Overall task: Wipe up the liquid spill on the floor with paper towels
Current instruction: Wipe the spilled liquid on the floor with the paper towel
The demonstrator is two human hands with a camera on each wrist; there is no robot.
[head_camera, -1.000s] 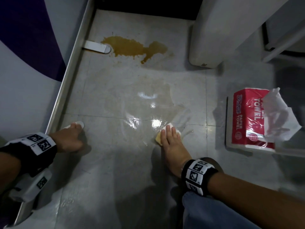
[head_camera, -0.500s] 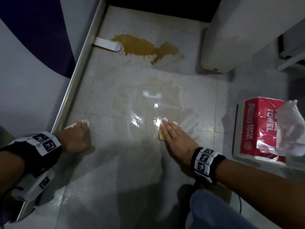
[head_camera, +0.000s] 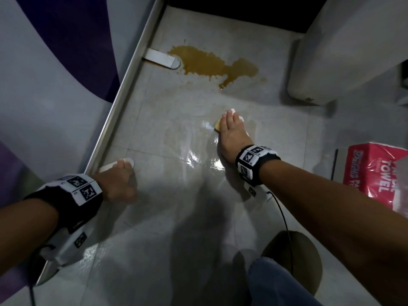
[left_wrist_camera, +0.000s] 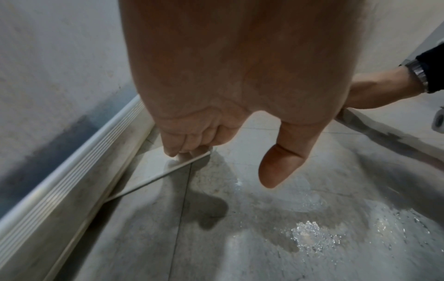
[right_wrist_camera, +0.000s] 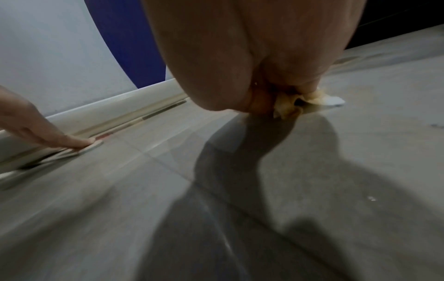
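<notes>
A brown spill (head_camera: 212,65) lies on the pale floor tiles at the far end, with a thin wet sheen (head_camera: 194,157) smeared nearer to me. My right hand (head_camera: 229,129) lies flat, fingers straight, and presses a wadded paper towel (head_camera: 232,111) onto the floor just short of the puddle. The paper towel (right_wrist_camera: 312,98) is stained yellow and bunched under the fingers. My left hand (head_camera: 119,180) props on the floor by the wall. Its fingertips rest on a flat pale plate (left_wrist_camera: 168,171), and the thumb hangs free.
A red paper towel pack (head_camera: 375,173) sits on the floor at the right. A white cabinet (head_camera: 342,51) stands at the far right, beside the spill. A metal rail (head_camera: 123,89) runs along the left wall, with a second metal plate (head_camera: 161,58) touching the puddle's left end. My knee (head_camera: 276,283) is at the bottom.
My right hand has slid the towel forward across the wet tile, closer to the brown puddle. The left hand has stayed on its plate.
</notes>
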